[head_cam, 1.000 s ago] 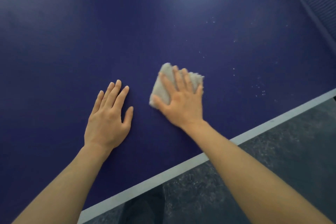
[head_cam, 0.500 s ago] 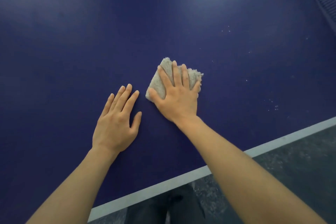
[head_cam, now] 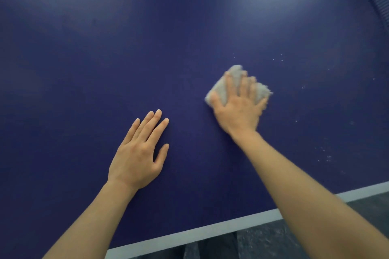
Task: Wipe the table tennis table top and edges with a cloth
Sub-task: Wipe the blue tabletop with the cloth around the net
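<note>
Dark blue table top [head_cam: 126, 48] fills the head view, white edge line [head_cam: 189, 233] nearest. Right hand [head_cam: 239, 109], blurred, presses a pale fluffy cloth [head_cam: 235, 73], seemingly folded, fingers spread flat. Left hand [head_cam: 137, 155] rests flat, fingers together.

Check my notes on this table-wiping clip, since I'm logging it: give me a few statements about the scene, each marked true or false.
1. The right hand presses a pale cloth flat on the blue table. True.
2. The left hand grips a second cloth. False: it rests flat on the table and holds nothing.
3. White specks lie on the table right of the cloth. True.
4. The cloth lies on the white edge line. False: it is well in from that line, on the blue surface.
5. The two hands touch. False: bare table shows between them.
</note>
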